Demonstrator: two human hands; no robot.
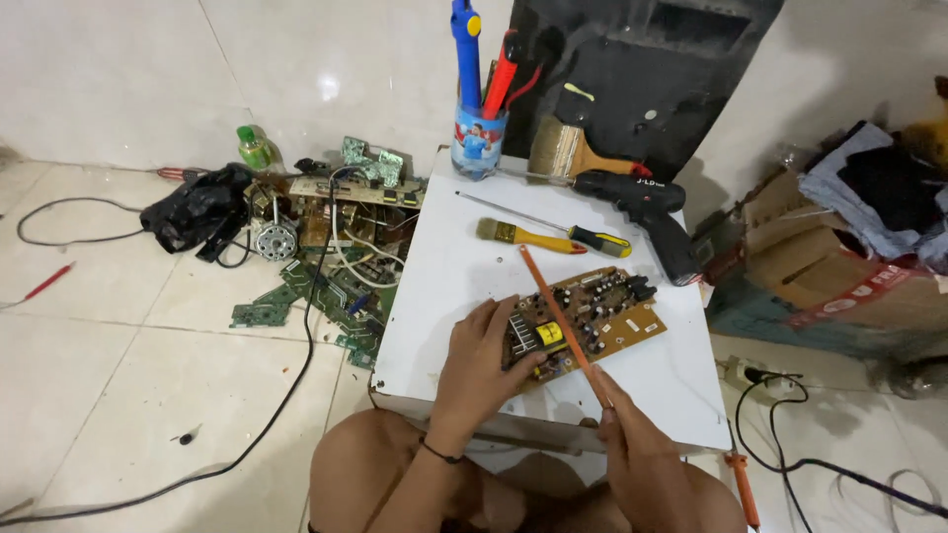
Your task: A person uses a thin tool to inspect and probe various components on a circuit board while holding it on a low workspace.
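The brown rectangular circuit board (pixel 585 321) lies on the white tabletop (pixel 444 286), long axis running lower left to upper right. The left hand (pixel 484 367) grips its near-left end, fingers curled. The right hand (pixel 632 434) pinches a thin orange rod (pixel 560 318) slanting up-left across the board.

Black drill (pixel 647 212), paintbrushes (pixel 528 235), scrap boards (pixel 326 286)

— Where does the circuit board (pixel 583 321) lie?
— Near your table's (pixel 444 286) front edge, under your left hand (pixel 484 360).
— And behind it?
— A brush (pixel 528 235) and screwdriver (pixel 553 227) mid-table, the drill (pixel 647 217) at the right edge, the cup (pixel 478 143) at the back edge.
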